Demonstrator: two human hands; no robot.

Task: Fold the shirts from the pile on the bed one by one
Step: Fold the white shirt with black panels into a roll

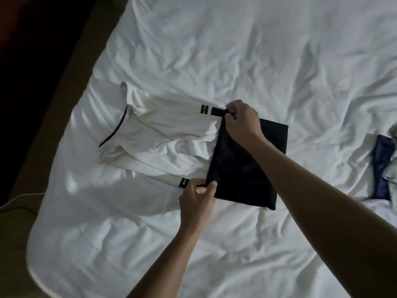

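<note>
Bed [236,50] fills the view, white sheet rumpled. The white shirt [167,134] lies flat left of centre, collar towards the bed's left edge. The black panel [242,168], which looks like the shirt's lower part, is folded into a rectangle at centre. The rest of the pile [382,160] sits at the far right edge, well apart, which leaves me folding room. My right hand [240,121] pinches the panel's far corner and my left hand [199,192] pinches the near one. Both are clamped on cloth, which holds that edge taut and square. My read: mid-fold, with that edge to go towards the collar next. Small black labels [204,109] sit by the seam.
</note>
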